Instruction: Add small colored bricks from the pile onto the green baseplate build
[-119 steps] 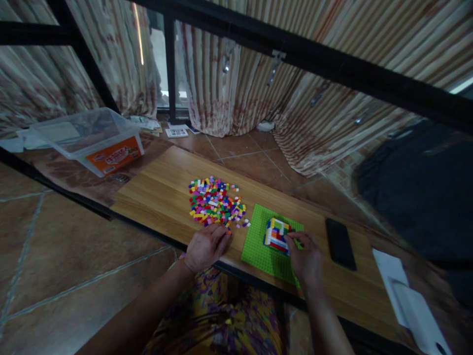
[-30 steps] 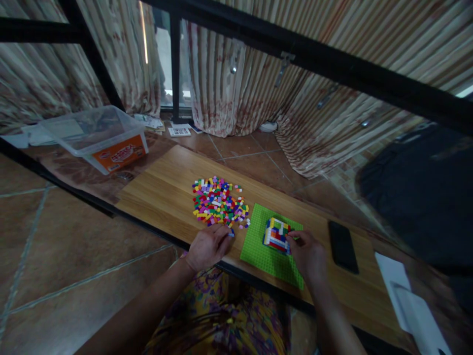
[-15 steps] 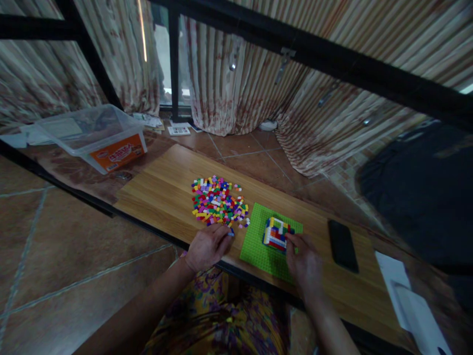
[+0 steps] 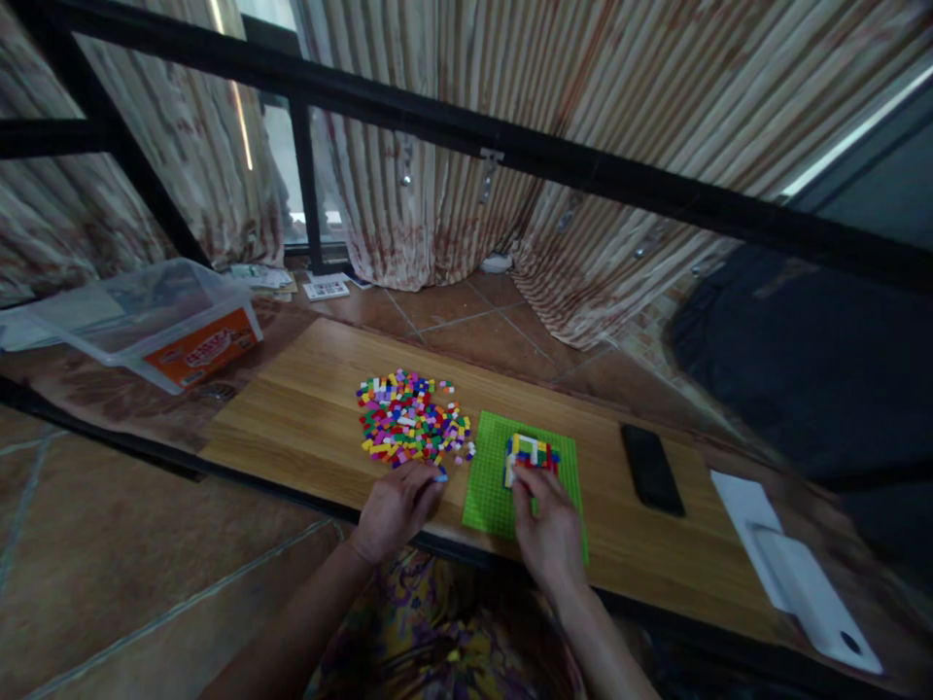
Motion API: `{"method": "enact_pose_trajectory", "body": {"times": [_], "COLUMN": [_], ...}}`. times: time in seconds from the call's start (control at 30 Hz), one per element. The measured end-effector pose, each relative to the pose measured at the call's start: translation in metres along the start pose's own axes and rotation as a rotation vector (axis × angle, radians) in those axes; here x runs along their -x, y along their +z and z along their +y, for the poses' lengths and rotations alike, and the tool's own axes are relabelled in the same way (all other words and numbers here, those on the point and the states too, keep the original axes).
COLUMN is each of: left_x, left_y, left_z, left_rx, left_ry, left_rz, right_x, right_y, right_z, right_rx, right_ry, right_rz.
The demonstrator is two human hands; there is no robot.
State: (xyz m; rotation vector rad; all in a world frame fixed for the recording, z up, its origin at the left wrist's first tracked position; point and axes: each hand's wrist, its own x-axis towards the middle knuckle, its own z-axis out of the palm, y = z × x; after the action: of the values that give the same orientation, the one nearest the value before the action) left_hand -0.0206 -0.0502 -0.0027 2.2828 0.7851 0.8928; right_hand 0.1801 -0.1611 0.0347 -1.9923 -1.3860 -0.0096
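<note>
My left hand (image 4: 394,507) rests at the table's near edge, closed, with a small blue toy brick (image 4: 441,476) at its fingertips. Just beyond it spreads a loose pile of colourful toy bricks (image 4: 408,418). On a green studded baseplate (image 4: 485,501) stands a small block structure (image 4: 541,449) of white, yellow, blue, red and green bricks. My right hand (image 4: 548,530) is over the near side of this structure, thumb and fingers pinched at its left front part. The fingers hide that part, and whatever they may pinch cannot be made out.
A black phone (image 4: 651,469) lies on the wooden tabletop (image 4: 292,408) to the right of the baseplate. White flat objects (image 4: 809,574) are at the right end. A clear plastic tub (image 4: 146,321) with an orange label stands at the left. A dark metal bar (image 4: 437,126) crosses behind.
My right hand has shifted from the right side of the block structure to its left front. My left hand still holds the blue brick near the pile. The camera view has tilted and turned slightly.
</note>
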Motion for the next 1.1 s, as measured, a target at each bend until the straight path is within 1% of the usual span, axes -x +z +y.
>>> {"method": "enact_pose_trajectory", "body": {"times": [0.1,0.17,0.27,0.37,0.43,0.53,0.67,0.77,0.93,1.03,1.1], "left_x": [0.001,0.001,0.001,0.001,0.001,0.001,0.000,0.000,-0.001,0.000,0.000], "left_y": [0.000,0.000,0.000,-0.001,-0.001,-0.003,-0.005,-0.006,-0.007,-0.007,-0.006], "left_z": [-0.002,-0.003,-0.004,-0.005,-0.005,-0.005,-0.002,0.000,0.001,-0.001,-0.003], "left_rx": [0.014,0.031,0.053,0.067,0.071,0.071,0.054,0.044,0.009,-0.021,-0.047], "left_ry": [0.000,-0.005,-0.010,-0.005,0.002,0.002,-0.006,-0.009,-0.025,-0.013,0.003], "left_rz": [-0.008,-0.021,-0.036,-0.048,-0.047,-0.054,-0.085,-0.080,-0.092,-0.096,-0.091], "right_x": [0.005,0.005,0.002,-0.001,-0.002,0.000,0.002,0.001,-0.006,-0.014,-0.021], "right_y": [0.020,0.030,0.041,0.048,0.051,0.051,0.038,0.018,-0.023,-0.035,-0.036], "right_z": [-0.026,-0.038,-0.046,-0.048,-0.048,-0.050,-0.049,-0.030,0.037,0.068,0.076], "right_rx": [-0.205,-0.301,-0.393,-0.451,-0.483,-0.522,-0.517,-0.461,-0.300,-0.195,-0.167], "right_ry": [0.008,0.006,0.005,0.021,0.049,0.090,0.096,0.122,0.263,0.284,0.273], "right_rz": [-0.135,-0.202,-0.251,-0.287,-0.304,-0.291,-0.262,-0.206,0.037,0.073,0.066]}}
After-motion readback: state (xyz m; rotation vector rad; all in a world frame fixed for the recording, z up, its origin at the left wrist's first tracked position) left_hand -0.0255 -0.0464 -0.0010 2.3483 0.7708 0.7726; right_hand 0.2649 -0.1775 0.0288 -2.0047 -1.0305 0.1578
